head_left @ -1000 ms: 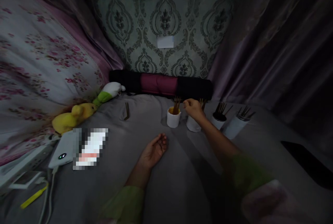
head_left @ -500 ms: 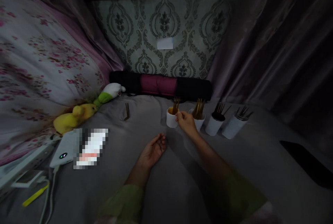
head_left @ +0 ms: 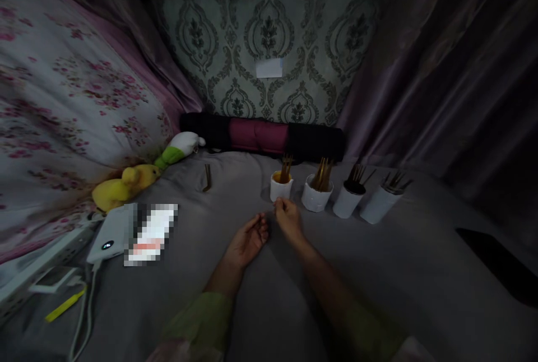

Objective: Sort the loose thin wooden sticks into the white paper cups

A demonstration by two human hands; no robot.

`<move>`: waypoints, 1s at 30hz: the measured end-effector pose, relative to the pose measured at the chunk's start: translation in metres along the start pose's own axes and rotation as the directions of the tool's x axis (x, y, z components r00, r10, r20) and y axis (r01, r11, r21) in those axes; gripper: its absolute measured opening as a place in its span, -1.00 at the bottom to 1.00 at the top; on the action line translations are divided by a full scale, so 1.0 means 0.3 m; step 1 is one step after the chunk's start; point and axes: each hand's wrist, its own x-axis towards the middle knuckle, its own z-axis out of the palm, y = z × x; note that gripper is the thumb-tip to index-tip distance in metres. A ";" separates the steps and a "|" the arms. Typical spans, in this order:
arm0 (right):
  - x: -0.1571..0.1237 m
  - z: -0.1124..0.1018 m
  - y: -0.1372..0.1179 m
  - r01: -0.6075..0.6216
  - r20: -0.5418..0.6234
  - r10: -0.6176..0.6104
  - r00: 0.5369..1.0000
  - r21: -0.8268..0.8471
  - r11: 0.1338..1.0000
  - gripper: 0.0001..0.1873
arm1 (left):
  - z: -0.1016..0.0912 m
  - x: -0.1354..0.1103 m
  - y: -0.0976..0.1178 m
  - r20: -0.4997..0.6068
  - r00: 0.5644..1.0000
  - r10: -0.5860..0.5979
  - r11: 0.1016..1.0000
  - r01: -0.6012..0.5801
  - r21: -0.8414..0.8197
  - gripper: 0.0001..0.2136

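Note:
My left hand (head_left: 249, 240) lies palm up on the grey bedsheet (head_left: 273, 295), fingers loosely curled, with thin dark sticks that I can barely make out in it. My right hand (head_left: 287, 216) hovers just right of it, fingers pinched together, close in front of the leftmost white cup (head_left: 281, 185). That cup has an orange inside and holds brown sticks. Three more white cups stand in a row to its right: second cup (head_left: 316, 194), third cup (head_left: 348, 196), fourth cup (head_left: 379, 202), each with sticks. A loose pair of sticks (head_left: 207, 177) lies farther left on the sheet.
A black and maroon rolled bolster (head_left: 263, 137) lies along the patterned wall. A yellow and green plush toy (head_left: 126, 182) rests by the floral pillow (head_left: 63, 104). A white power bank (head_left: 111, 233) with cables sits at left, a dark flat object (head_left: 496, 264) at right.
My right hand has drawn back from the second cup, past the first cup, down to beside my left hand. The left hand has stayed in place.

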 end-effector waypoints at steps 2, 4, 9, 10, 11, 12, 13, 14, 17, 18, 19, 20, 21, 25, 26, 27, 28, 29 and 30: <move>-0.017 0.011 0.018 -0.015 0.002 0.015 1.000 -0.014 1.000 -0.66 | -0.003 0.002 0.000 0.008 1.000 -0.003 1.000 0.003 -0.010 -0.88; -0.030 0.018 0.038 -0.009 0.001 0.009 1.000 -0.052 0.999 -0.65 | -0.006 0.004 -0.001 0.018 1.000 -0.005 1.000 0.005 -0.015 -0.88; -0.046 0.024 0.069 0.043 -0.009 -0.044 0.999 -0.104 0.994 -0.67 | -0.005 0.005 -0.002 0.013 1.000 0.001 1.000 -0.001 -0.005 -0.88; -0.048 0.023 0.071 0.047 -0.007 -0.048 0.999 -0.095 0.994 -0.67 | -0.004 0.005 -0.001 0.015 1.000 -0.001 1.000 0.001 0.000 -0.88; -0.049 0.023 0.073 0.051 -0.004 -0.051 0.999 -0.083 0.995 -0.67 | -0.002 0.006 -0.001 0.017 1.000 -0.003 1.000 0.003 0.006 -0.88; -0.050 0.023 0.075 0.056 -0.002 -0.056 0.998 -0.070 0.996 -0.68 | 0.000 0.007 -0.001 0.013 1.000 -0.005 1.000 0.004 0.011 -0.88; -0.051 0.023 0.076 0.061 -0.001 -0.062 0.998 -0.057 0.996 -0.68 | 0.002 0.008 -0.001 0.004 1.000 -0.005 1.000 0.005 0.016 -0.88; -0.051 0.023 0.078 0.067 0.001 -0.068 0.998 -0.046 0.997 -0.67 | 0.004 0.011 -0.001 -0.014 1.000 -0.005 1.000 0.005 0.020 -0.88; -0.052 0.023 0.083 0.080 -0.002 -0.080 0.997 -0.033 0.996 -0.67 | 0.012 0.019 0.000 -0.092 0.996 -0.014 0.999 0.017 0.028 -0.89; -0.052 0.024 0.085 0.081 -0.004 -0.082 0.997 -0.030 0.996 -0.67 | 0.015 0.021 0.001 -0.109 0.994 -0.020 0.999 0.023 0.029 -0.89; -0.052 0.024 0.086 0.082 -0.007 -0.083 0.997 -0.024 0.996 -0.67 | 0.018 0.023 0.002 -0.120 0.992 -0.026 0.999 0.030 0.030 -0.89; -0.052 0.024 0.087 0.084 -0.009 -0.085 0.996 -0.017 0.996 -0.67 | 0.020 0.025 0.003 -0.125 0.992 -0.030 0.999 0.034 0.031 -0.89; -0.052 0.025 0.088 0.087 -0.010 -0.087 0.996 -0.009 0.996 -0.67 | 0.023 0.026 0.004 -0.130 0.991 -0.033 0.999 0.039 0.038 -0.89; -0.054 0.025 0.089 0.091 -0.008 -0.091 0.996 -0.007 0.996 -0.65 | 0.032 0.030 0.022 -0.184 0.982 -0.036 0.992 0.057 0.113 -0.88; -0.055 0.024 0.089 0.092 -0.003 -0.092 0.996 -0.010 0.996 -0.65 | 0.032 0.034 0.031 -0.200 0.979 -0.035 0.989 0.063 0.134 -0.88; -0.055 0.024 0.089 0.094 0.002 -0.094 0.996 -0.012 0.996 -0.65 | 0.032 0.040 0.042 -0.214 0.976 -0.035 0.986 0.069 0.153 -0.89; -0.056 0.023 0.088 0.094 0.008 -0.094 0.996 -0.012 0.996 -0.64 | 0.030 0.048 0.056 -0.225 0.974 -0.034 0.982 0.074 0.171 -0.90; -0.056 0.022 0.088 0.095 0.013 -0.095 0.995 -0.012 0.995 -0.64 | 0.026 0.058 0.073 -0.237 0.971 -0.030 0.978 0.077 0.195 -0.90; -0.057 0.022 0.088 0.098 0.017 -0.097 0.995 -0.016 0.995 -0.64 | 0.022 0.070 0.091 -0.248 0.969 -0.019 0.973 0.075 0.219 -0.90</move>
